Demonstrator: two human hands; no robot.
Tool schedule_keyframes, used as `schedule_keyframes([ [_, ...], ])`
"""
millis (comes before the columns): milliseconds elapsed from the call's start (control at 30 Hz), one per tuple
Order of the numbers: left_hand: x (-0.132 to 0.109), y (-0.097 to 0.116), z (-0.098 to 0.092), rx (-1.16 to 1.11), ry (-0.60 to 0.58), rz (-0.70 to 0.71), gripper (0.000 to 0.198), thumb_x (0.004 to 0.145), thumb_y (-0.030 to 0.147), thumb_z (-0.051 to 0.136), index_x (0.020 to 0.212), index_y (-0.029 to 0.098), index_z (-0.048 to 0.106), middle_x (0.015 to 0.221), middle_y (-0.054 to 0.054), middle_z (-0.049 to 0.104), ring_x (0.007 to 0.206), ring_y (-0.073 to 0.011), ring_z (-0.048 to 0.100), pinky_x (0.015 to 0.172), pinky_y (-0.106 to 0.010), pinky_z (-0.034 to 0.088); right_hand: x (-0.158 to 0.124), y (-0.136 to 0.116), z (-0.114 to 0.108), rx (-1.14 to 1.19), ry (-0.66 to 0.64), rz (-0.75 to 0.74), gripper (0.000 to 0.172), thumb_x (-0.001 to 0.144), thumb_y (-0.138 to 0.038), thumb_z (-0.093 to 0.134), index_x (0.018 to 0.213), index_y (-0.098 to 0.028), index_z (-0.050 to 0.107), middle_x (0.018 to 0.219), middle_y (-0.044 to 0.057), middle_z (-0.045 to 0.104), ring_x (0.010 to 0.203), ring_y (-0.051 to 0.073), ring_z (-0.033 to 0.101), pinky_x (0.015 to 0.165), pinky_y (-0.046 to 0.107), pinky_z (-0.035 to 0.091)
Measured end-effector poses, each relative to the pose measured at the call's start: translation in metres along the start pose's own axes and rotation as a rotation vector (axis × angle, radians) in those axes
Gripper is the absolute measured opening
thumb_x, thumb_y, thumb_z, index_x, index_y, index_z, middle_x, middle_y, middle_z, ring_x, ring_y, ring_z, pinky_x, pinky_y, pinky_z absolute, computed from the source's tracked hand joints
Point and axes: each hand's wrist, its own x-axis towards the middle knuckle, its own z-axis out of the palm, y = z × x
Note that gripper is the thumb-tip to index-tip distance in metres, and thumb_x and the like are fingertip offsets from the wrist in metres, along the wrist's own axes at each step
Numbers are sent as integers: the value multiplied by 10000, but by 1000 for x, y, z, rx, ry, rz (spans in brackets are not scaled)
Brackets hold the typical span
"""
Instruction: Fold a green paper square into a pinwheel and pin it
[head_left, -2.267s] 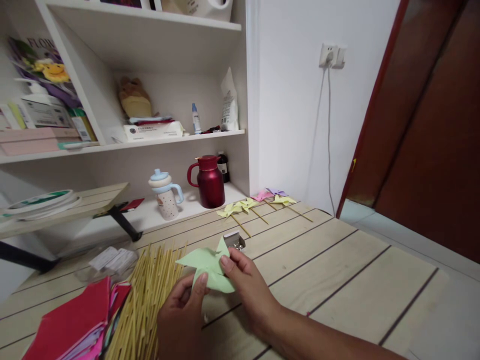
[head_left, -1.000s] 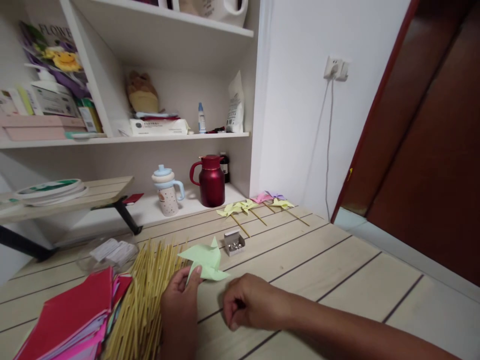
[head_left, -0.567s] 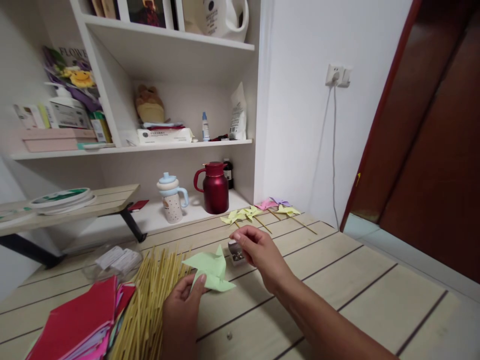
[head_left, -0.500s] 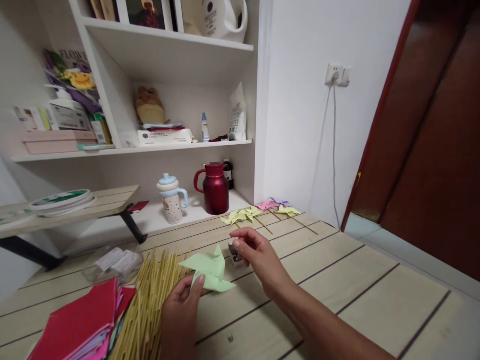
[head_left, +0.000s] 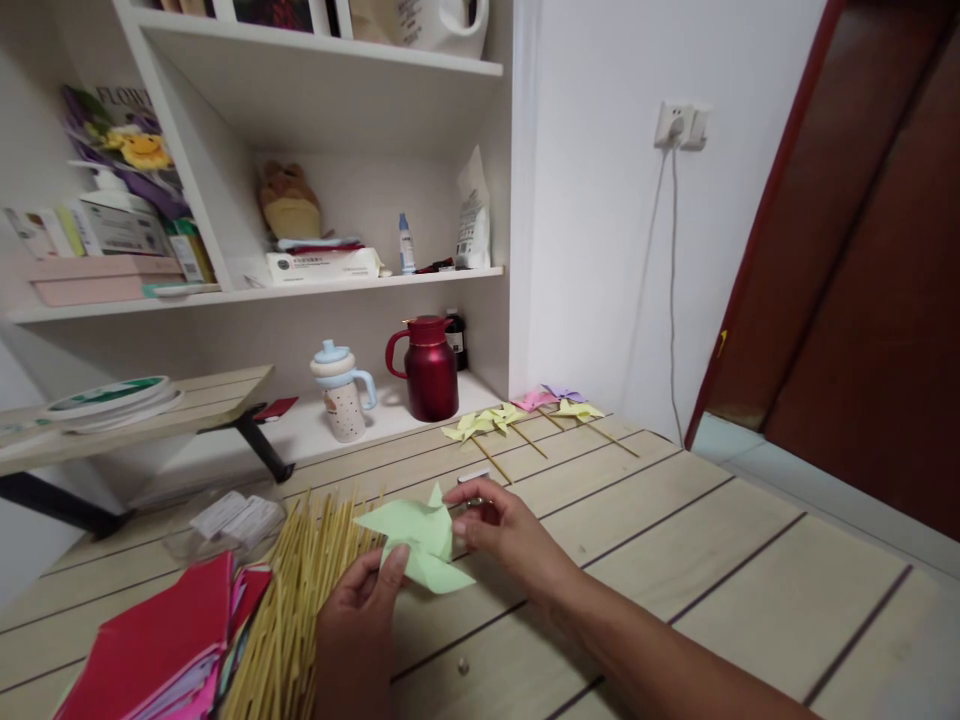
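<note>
A pale green paper pinwheel point(head_left: 416, 540) with folded blades is in my left hand point(head_left: 367, 590), thumb on top and fingers underneath. My right hand point(head_left: 499, 525) has its thumb and fingers curled together at the pinwheel's right edge. Whether they pinch the paper or something small is hidden. Behind the right fingers, part of a small object with a pale edge point(head_left: 474, 477) shows, mostly covered. A bundle of thin yellowish sticks point(head_left: 292, 610) lies beside my left hand. A small shiny bead-like piece point(head_left: 463, 665) rests on the table in front.
Red paper sheets point(head_left: 161, 640) are stacked at front left, near a clear plastic bag point(head_left: 225, 525). Finished pinwheels on sticks point(head_left: 491, 420) lie at the table's back. A red jug point(head_left: 431, 370) and a cup point(head_left: 341, 395) stand behind. A small raised table point(head_left: 225, 390) is left.
My right hand has moved slightly left and down, from the small dark shiny object to the pinwheel's edge. My left hand still holds the pinwheel. The camera view has shifted a little.
</note>
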Motion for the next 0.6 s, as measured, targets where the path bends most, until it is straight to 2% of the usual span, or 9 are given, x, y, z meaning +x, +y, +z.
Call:
schedule_keyframes([
  [100,-1,0,0,0,-14,-3,273,584,408,783,725,180,734,637,12,718,657,-160,619,638,-221,454,-2,0,1,84,-3,71,421,783,-441,691,1138,-240,589,970,34,598,797,175,609,619,277,483],
  [167,-2,-1,0,-15,-48,-17,293,567,421,794,715,176,732,611,11,711,625,-163,615,613,-231,459,-2,1,1,132,-13,101,539,741,-466,740,1199,-262,542,957,21,583,754,166,624,546,251,481],
  [200,-2,-1,1,-24,-72,-23,303,559,430,798,708,175,730,614,6,715,616,-167,617,604,-238,464,-2,2,2,138,-20,121,561,696,-448,783,1170,-248,558,877,1,578,684,148,612,510,235,466],
  [267,-2,-1,1,-34,-117,-24,315,548,442,803,691,171,727,634,-6,726,622,-181,630,606,-253,480,-2,4,3,131,-21,167,459,627,-413,830,970,-187,624,698,-37,543,541,103,538,452,211,421],
  [367,-3,-2,3,-45,-201,-24,338,620,483,754,732,165,733,689,-31,744,685,-216,663,650,-287,510,-2,7,5,120,21,205,362,630,-430,806,685,-154,578,579,-47,504,476,75,463,430,201,388],
  [467,-2,-9,7,-99,-214,-11,370,712,477,692,931,181,731,976,-69,765,983,-260,675,793,-313,524,-1,7,5,128,75,182,372,647,-435,790,658,-166,533,570,-50,515,479,76,471,435,197,384],
  [533,1,-16,11,-170,-191,45,437,679,399,746,1061,195,683,1212,-89,693,1193,-263,585,910,-313,493,0,6,4,136,96,156,387,654,-443,785,644,-174,507,544,-56,511,457,73,453,421,195,366],
  [600,4,-23,14,-253,-201,89,559,618,340,806,1129,201,625,1288,-112,641,1230,-272,559,944,-334,483,1,5,3,146,101,130,393,655,-446,783,632,-175,500,524,-58,509,440,71,443,408,194,348],
])
